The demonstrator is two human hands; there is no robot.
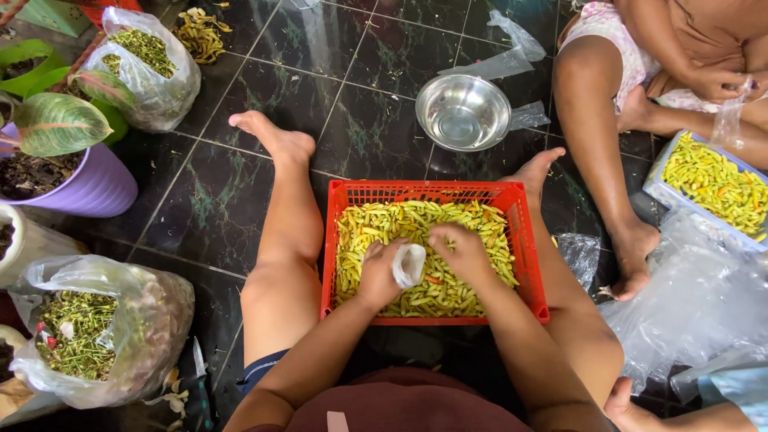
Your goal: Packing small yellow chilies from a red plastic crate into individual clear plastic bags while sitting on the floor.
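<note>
Red ribbed plastic forms the crate (524,240) between the person's bare legs, its perforated walls boxing in a heap of small yellow-green chilies (472,220) with a few orange ones mixed in. The left hand (378,272) grasps a small clear plastic bag (409,264) by its mouth, just above the chilies near the crate's middle. The right hand (462,250), at 3 o'clock from the bag, is curled knuckles-up over the heap; whether it has chilies in its grip I cannot tell. The legs press close to both long sides of the crate, leaving open room only at 12 o'clock, where a shiny round steel bowl (464,112) sits on glossy dark marbled floor tiles (352,128). At 2 o'clock another person's hands (720,80) pinch a thin bag above a pale tray of chilies (708,184). At 8 o'clock slumps a crinkled bag of green stems (88,328).
</note>
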